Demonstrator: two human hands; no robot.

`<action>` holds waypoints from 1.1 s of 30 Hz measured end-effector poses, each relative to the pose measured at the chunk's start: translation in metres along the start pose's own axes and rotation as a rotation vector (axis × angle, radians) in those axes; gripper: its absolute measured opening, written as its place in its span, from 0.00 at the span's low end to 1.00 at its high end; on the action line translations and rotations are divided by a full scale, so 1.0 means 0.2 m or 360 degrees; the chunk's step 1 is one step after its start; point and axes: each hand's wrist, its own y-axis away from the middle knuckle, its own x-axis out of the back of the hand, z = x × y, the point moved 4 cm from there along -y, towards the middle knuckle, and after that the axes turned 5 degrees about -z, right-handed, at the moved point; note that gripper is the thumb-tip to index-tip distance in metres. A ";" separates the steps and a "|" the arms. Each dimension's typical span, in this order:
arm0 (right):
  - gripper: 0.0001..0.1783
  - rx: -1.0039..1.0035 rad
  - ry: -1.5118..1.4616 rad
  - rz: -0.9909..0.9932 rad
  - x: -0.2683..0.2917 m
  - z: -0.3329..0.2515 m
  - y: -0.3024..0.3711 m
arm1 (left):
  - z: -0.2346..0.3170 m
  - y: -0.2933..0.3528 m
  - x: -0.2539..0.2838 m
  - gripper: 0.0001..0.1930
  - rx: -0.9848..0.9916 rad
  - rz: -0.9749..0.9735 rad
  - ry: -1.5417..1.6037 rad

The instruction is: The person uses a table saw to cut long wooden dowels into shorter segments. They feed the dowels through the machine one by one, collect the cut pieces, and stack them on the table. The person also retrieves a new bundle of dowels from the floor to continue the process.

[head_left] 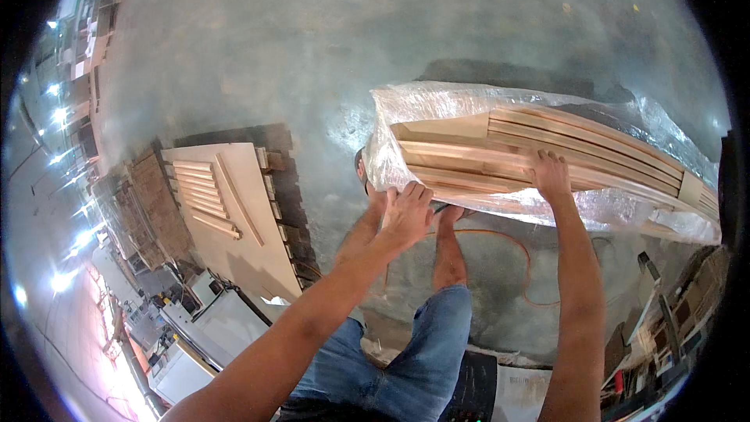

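Observation:
A long stack of wooden strips (445,154) lies in front of me with clear plastic wrap (388,137) around its sides and left end. The wrap is pulled open along the top, so the wood shows. At the near left corner, my left hand (410,212) is closed on the edge of the wrap. Further right, my right hand (551,175) reaches over the near side, its fingers curled onto a wooden strip in the stack. The fingertips of this hand are partly hidden against the wood.
To the left, a pallet carries a pale board (269,258) with several short wooden strips (201,191) on it. An orange hose (529,266) curves over the concrete floor (312,47) near my feet. Machinery (226,320) stands at lower left; shelving (672,320) stands at lower right.

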 end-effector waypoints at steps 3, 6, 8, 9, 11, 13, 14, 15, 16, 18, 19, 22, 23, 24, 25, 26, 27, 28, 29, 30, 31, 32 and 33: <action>0.24 -0.0399 0.0060 0.0162 -0.07 0.25 -0.21 | 0.03 0.03 -0.03 0.17 -0.0105 -0.0023 -0.0032; 0.21 -0.0190 0.0010 0.0646 0.50 0.36 -0.26 | 0.02 0.05 -0.04 0.19 -0.0056 0.0038 0.0011; 0.21 0.0021 -0.0109 0.0739 0.88 0.26 -0.08 | 0.03 0.04 -0.04 0.28 0.0027 -0.0071 0.0221; 0.22 0.0195 -0.0096 0.0891 0.96 0.27 0.01 | 0.04 0.04 -0.03 0.30 0.0024 -0.0045 0.0355; 0.19 0.0185 -0.0195 0.0735 0.97 0.28 0.17 | 0.16 0.01 0.26 0.38 0.0315 -0.0480 0.0753; 0.20 0.0142 -0.0291 0.0481 0.93 -0.01 0.28 | 0.15 0.10 0.36 0.38 0.0283 -0.0036 0.1764; 0.20 0.0173 -0.0284 0.0428 0.87 -0.17 0.35 | 0.14 0.18 0.36 0.38 0.0280 0.0123 0.2283; 0.21 0.0555 -0.0289 0.0557 0.79 -0.36 0.43 | 0.11 0.23 0.39 0.39 0.0304 0.0268 0.2786; 0.22 0.0489 -0.0324 0.0626 0.77 -0.57 0.51 | 0.06 0.30 0.48 0.40 0.0229 0.0341 0.3151; 0.17 0.0379 -0.0610 0.0460 0.74 -0.95 0.72 | 0.03 0.47 0.70 0.39 0.0410 0.0618 0.3425; 0.21 0.0501 -0.0832 0.0619 0.70 -1.11 0.81 | -0.07 0.58 0.69 0.33 0.1079 0.0918 0.3316; 0.21 0.0522 -0.0767 0.0663 0.75 -1.39 1.07 | -0.69 1.05 0.47 0.25 0.1022 0.1136 0.2996; 0.20 0.0493 -0.0833 0.0519 0.78 -1.47 1.08 | -0.93 1.22 0.61 0.27 0.0920 0.1143 0.2779; 0.20 0.0478 -0.0869 0.0348 0.75 -1.43 1.18 | -1.18 1.43 0.61 0.31 0.0832 0.1242 0.2636; 0.19 0.0459 -0.0900 0.0189 0.76 -1.39 1.31 | -1.33 1.66 0.69 0.35 0.0729 0.1305 0.2315; 0.15 0.0395 -0.0700 0.0114 0.75 -1.30 1.35 | -1.41 1.83 0.76 0.35 0.0843 0.1365 0.2048; 0.12 0.0306 -0.0525 0.0042 0.68 -1.19 1.38 | -1.46 1.89 0.83 0.35 0.1035 0.1353 0.1820; 0.12 0.0069 -0.0533 0.0178 0.62 -1.09 1.44 | -1.49 1.93 0.89 0.34 0.1225 0.1341 0.1645; 0.13 0.0005 -0.0480 0.0188 0.57 -0.98 1.49 | -1.52 1.95 0.94 0.34 0.1333 0.1295 0.1557; 0.15 -0.0070 -0.0433 0.0190 0.57 -0.92 1.53 | -1.54 1.93 0.98 0.34 0.1389 0.1254 0.1495; 0.16 -0.0071 -0.0373 0.0181 0.62 -0.96 1.57 | -1.55 1.91 1.03 0.34 0.1395 0.1220 0.1452; 0.17 -0.0078 -0.0320 0.0164 0.65 -1.02 1.61 | -1.56 1.89 1.09 0.34 0.1379 0.1191 0.1419; 0.18 -0.0094 -0.0266 0.0139 0.69 -1.08 1.66 | -1.57 1.85 1.13 0.34 0.1354 0.1162 0.1388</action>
